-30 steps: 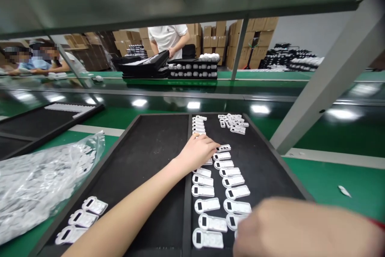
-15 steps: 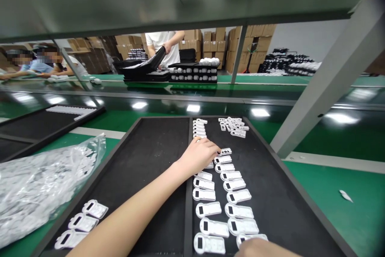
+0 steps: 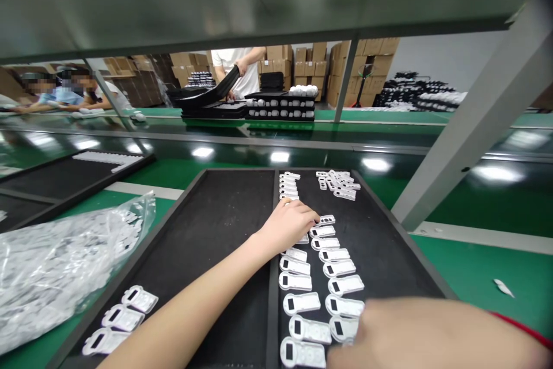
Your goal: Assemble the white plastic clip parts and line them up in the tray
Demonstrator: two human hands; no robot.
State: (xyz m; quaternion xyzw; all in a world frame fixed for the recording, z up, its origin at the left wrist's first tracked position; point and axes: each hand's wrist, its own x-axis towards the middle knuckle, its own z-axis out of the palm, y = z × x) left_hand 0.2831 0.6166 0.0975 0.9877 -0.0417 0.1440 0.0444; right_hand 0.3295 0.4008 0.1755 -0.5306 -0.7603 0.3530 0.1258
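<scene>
My left hand (image 3: 291, 222) reaches over the divided black tray (image 3: 216, 213), palm down, fingers bent together. Its fingertips are on the round end of a white plastic casing (image 3: 327, 220) with dark holes, at the far end of a column. More white casings (image 3: 296, 282), with round heads and small dark windows, lie in two columns in the right compartment. My right hand (image 3: 384, 331), smeared by motion, is over the near end of the right column. It covers part of a casing (image 3: 343, 328), and its fingers cannot be made out.
Loose white pieces (image 3: 339, 183) are piled at the tray's far right. Three casings (image 3: 123, 318) lie at its near left. A clear bag (image 3: 64, 271) of white parts sits to the left, near another black tray (image 3: 56, 182). A slanted metal post (image 3: 462, 110) stands at right. A person handles trays opposite.
My right hand has come further into view from the bottom edge, over the near casings. My left hand stays at the same casing. The view has shifted slightly.
</scene>
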